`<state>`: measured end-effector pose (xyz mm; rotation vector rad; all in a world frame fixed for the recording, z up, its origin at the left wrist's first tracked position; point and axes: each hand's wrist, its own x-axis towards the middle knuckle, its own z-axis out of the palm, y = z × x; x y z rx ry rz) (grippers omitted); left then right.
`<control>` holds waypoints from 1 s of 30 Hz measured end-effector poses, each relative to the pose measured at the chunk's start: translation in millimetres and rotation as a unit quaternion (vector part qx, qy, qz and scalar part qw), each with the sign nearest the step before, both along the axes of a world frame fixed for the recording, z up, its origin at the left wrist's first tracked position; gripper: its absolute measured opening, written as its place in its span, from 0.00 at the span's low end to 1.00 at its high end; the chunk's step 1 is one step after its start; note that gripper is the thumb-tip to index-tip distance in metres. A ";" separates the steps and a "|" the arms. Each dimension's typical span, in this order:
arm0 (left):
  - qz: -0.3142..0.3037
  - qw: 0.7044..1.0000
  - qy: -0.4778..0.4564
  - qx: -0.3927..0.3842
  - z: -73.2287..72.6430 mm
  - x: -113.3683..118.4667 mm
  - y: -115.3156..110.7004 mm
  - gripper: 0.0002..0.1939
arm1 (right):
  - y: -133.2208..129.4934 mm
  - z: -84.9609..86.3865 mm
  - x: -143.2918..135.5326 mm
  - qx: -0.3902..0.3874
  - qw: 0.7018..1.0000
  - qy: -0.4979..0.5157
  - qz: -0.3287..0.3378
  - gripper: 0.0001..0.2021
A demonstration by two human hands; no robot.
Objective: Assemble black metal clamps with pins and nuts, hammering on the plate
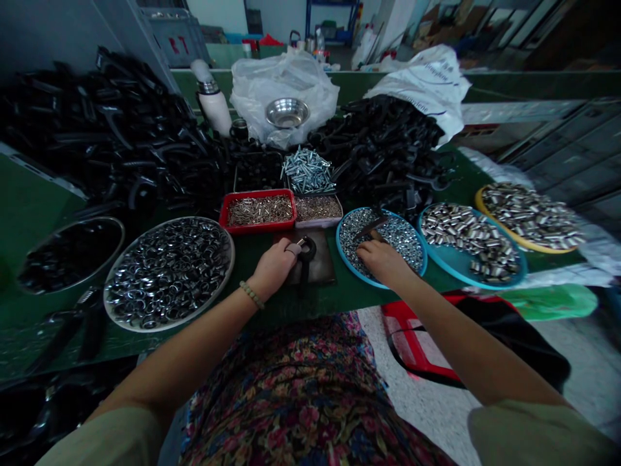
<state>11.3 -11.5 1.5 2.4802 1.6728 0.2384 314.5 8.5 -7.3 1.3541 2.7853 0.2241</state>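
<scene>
My left hand (280,264) is closed around the ring end of a black handle-like part (305,266), which lies on a dark flat plate (320,265) at the table's front. A small shiny metal piece (301,243) shows by its fingertips. My right hand (381,259) is over a blue round tray (342,255) of small silvery metal pieces, fingers bent down among them. Held in that hand is what looks like a hammer (372,226), with a dark head and a wooden handle; the fingers hide part of it.
Left of the plate stands a round tray of metal rings (169,275). A red bin (257,226) of small pins and a heap of screws (308,170) are behind. Trays of metal sleeves (490,243) stand right. Black parts (121,129) pile up at the back.
</scene>
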 end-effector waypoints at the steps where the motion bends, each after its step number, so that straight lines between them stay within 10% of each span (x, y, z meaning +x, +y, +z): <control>1: 0.008 1.000 -0.008 0.000 -0.9 -0.8 0.1 0.12 | 0.9 -0.1 1.4 -0.005 1.000 0.016 -0.004 0.09; 4: 0.033 0.999 -0.043 -0.002 -2.9 -2.7 -0.6 0.12 | -1.4 3.2 -3.4 -0.003 0.983 0.171 -0.061 0.08; 8: 0.064 0.992 -0.105 0.000 -3.3 -2.0 -3.7 0.13 | -12.5 14.8 -47.3 -0.077 0.861 0.492 -0.106 0.11; 13: 0.113 0.980 -0.165 -0.005 -7.5 0.3 -7.7 0.13 | -17.4 13.9 -114.8 -0.165 0.765 0.616 -0.085 0.08; 30: 0.139 0.962 -0.233 0.008 -19.4 6.5 -19.5 0.11 | -13.5 -2.2 -141.5 -0.112 0.811 0.570 -0.065 0.06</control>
